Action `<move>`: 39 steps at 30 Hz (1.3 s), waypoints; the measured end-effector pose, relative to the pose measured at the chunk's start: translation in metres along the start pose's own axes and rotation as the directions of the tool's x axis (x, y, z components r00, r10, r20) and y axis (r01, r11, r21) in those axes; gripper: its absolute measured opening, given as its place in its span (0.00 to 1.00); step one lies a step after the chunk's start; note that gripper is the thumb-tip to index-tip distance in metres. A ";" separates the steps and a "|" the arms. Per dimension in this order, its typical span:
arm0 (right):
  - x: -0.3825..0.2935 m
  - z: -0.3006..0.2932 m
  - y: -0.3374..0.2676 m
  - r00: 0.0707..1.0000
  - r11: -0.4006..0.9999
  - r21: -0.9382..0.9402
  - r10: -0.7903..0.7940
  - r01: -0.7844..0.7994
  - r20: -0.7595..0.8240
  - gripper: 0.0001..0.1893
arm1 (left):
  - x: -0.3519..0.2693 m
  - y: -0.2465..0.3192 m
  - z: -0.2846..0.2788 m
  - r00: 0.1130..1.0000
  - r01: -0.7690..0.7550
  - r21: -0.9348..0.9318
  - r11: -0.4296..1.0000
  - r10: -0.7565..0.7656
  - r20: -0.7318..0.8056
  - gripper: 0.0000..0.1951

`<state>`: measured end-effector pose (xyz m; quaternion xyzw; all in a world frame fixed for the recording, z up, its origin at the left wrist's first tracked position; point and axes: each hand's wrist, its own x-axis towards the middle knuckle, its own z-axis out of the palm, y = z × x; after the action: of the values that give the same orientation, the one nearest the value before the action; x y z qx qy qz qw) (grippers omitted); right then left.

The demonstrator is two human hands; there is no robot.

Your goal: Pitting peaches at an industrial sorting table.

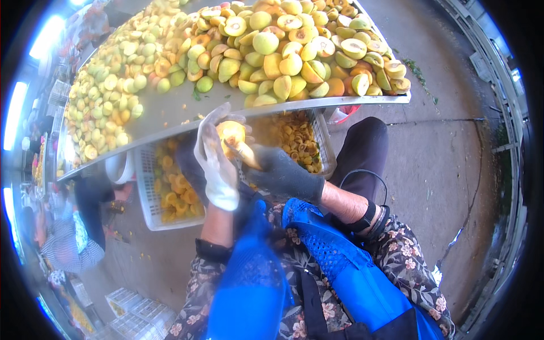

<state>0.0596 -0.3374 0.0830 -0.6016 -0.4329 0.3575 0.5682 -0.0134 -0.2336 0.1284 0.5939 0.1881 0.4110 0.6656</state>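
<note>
In a whitish glove, my left hand [216,170] holds a cut yellow peach [231,129] just below the front edge of a metal table. My right hand [284,172], in a dark grey glove, grips the light-coloured handle of a small pitting tool [247,155]. Its metal tip meets the cut face of the peach; how deep it goes cannot be told. Under my hands stand a white plastic crate [148,199] with orange peach halves [178,195] and, to the right, another crate [326,148] with small brownish pieces, perhaps pits.
Halved yellow-green peaches [293,55] are heaped on the metal table [165,104]. A white bucket [120,166] is beneath its left part. Another person [74,242] sits at the left. Stacked white crates [142,312] stand at lower left. A dark cable [365,171] loops by my right knee.
</note>
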 end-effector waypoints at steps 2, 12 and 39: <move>0.000 0.007 0.003 0.993 0.962 -0.262 -0.102 0.081 -0.066 0.14 | 0.005 0.003 -0.002 1.000 0.019 0.130 0.991 -0.020 0.005 0.31; -0.006 -0.015 -0.015 0.945 0.857 0.434 0.164 -0.279 0.285 0.09 | 0.018 0.008 -0.003 0.955 0.126 -0.007 0.992 -0.119 0.270 0.27; -0.005 -0.019 0.047 0.942 0.741 -0.655 -0.309 0.149 -0.135 0.17 | 0.028 -0.079 -0.033 0.740 0.460 -0.801 0.383 -0.664 0.107 0.22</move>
<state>0.0807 -0.3481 0.0376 -0.7373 -0.5290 0.0434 0.4179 0.0049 -0.1875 0.0528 0.0855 0.2552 0.2629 0.9265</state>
